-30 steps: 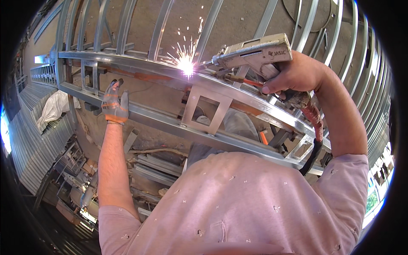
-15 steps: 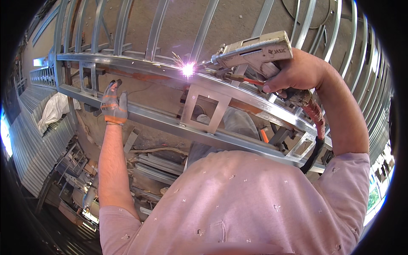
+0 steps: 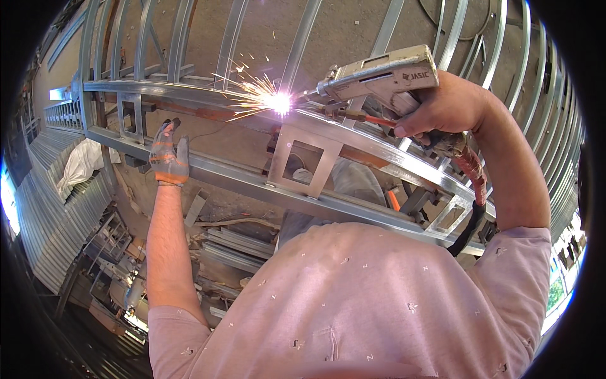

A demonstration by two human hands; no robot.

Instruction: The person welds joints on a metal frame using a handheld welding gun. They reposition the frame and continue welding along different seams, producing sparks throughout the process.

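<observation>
My bare right hand [image 3: 445,108] is closed round the grip of a pale, boxy welding gun [image 3: 377,74]. Its nozzle points left, and a bright glow [image 3: 279,103] with flying sparks hides the spot it meets on the far metal rail [image 3: 189,94]. A red-wrapped cable [image 3: 470,169] trails from the gun under my wrist. Wearing a grey and orange glove, my left hand [image 3: 169,155] has its fingers stretched out and thumb apart. It is at the near rail [image 3: 237,175]; whether it rests on it I cannot tell. A square metal plate with a window [image 3: 278,164] bridges both rails.
Long metal bars [image 3: 302,38] run away from the far rail. Corrugated sheets [image 3: 50,221] and a white cloth [image 3: 79,164] are at the left. Loose metal lengths [image 3: 233,249] lie below the near rail. An orange-handled thing [image 3: 393,200] shows at the right.
The sparks have grown into a wide spray toward the left. My right hand and the welding gun have shifted very slightly right. My left hand stays where it was.
</observation>
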